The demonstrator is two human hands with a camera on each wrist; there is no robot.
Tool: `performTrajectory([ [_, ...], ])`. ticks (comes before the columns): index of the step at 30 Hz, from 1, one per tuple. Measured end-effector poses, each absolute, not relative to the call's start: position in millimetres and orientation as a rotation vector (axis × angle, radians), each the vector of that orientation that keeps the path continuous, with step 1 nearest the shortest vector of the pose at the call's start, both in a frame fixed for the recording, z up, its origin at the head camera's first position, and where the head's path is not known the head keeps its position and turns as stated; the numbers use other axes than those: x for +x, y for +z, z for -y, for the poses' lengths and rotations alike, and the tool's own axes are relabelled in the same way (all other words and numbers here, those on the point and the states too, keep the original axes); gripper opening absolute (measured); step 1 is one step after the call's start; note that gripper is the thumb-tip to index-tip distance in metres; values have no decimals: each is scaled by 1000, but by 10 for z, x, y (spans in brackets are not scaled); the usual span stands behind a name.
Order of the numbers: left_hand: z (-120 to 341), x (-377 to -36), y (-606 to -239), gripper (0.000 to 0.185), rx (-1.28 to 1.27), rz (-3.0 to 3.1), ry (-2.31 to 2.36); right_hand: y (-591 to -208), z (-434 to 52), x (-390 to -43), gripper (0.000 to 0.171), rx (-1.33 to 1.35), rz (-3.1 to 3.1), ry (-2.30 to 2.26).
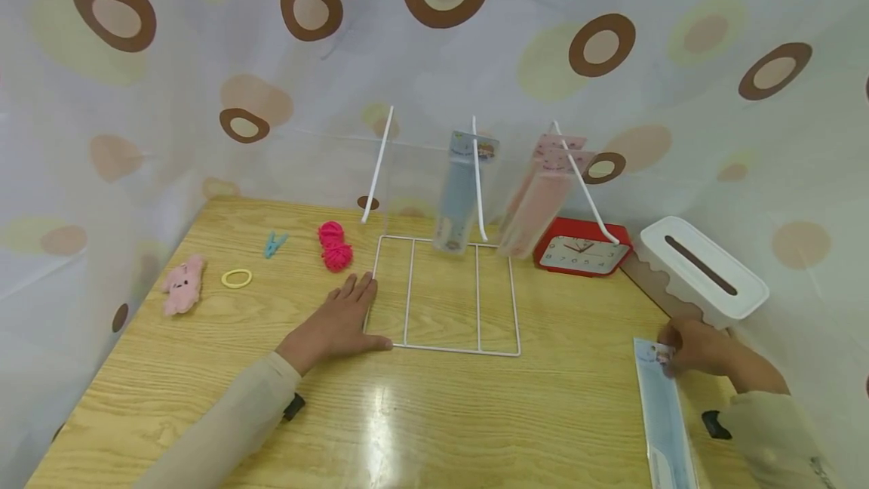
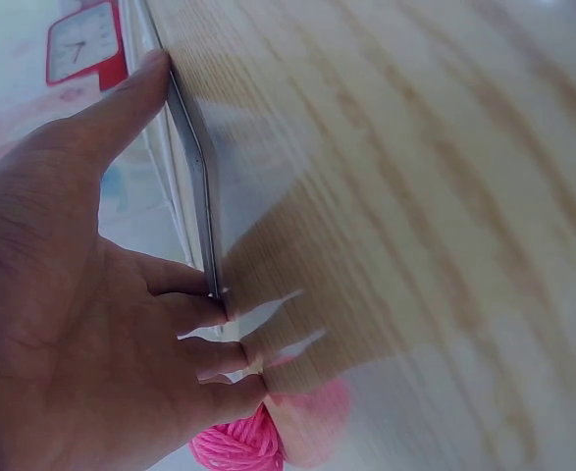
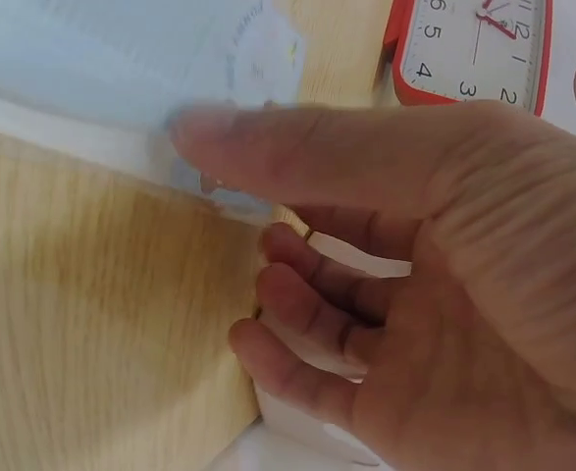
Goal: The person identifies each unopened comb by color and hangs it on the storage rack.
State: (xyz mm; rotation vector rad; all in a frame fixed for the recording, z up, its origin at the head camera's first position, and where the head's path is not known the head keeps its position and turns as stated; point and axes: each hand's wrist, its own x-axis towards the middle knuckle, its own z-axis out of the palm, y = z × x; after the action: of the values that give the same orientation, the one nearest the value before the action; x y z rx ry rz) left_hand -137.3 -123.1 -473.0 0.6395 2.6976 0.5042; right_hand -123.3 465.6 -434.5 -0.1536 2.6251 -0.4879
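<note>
My left hand [image 1: 333, 330] lies with straight, spread fingers at the near left corner of a white wire rack's base [image 1: 478, 293]. In the left wrist view its thumb and fingertips touch the rack's wire [image 2: 205, 211]. My right hand [image 1: 702, 353] pinches the printed top end of a long, flat blue packet [image 1: 661, 413] at the table's right side. The right wrist view has the thumb across the packet [image 3: 72, 59], other fingers curled. One blue packet [image 1: 457, 195] hangs on the rack's middle prong; pink packets [image 1: 543, 198] hang on the right prong.
A red alarm clock [image 1: 584, 249] stands behind the rack's right side, beside a white tissue box [image 1: 713, 262]. At left lie pink yarn [image 1: 335, 246], a blue clip [image 1: 274, 244], a yellow ring [image 1: 237, 285] and a pink plush toy [image 1: 183, 287]. A patterned curtain [image 1: 339, 81] backs the table.
</note>
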Motion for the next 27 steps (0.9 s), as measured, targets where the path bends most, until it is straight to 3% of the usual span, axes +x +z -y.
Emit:
performTrajectory([
  [5,1238,-1371,-4735,107,641,-2698,503,-4365,-4686,-1217,37,-174,-2633,-518],
  [13,1241,-1365,-4742,107,642,-2700,531,-4442,-4666,-1066,57,-226,-2607,-531],
  [27,1233,-1370,-4697,106,633,-2697,525,-4455,-4638,-920,49,-261,-2516,-745],
])
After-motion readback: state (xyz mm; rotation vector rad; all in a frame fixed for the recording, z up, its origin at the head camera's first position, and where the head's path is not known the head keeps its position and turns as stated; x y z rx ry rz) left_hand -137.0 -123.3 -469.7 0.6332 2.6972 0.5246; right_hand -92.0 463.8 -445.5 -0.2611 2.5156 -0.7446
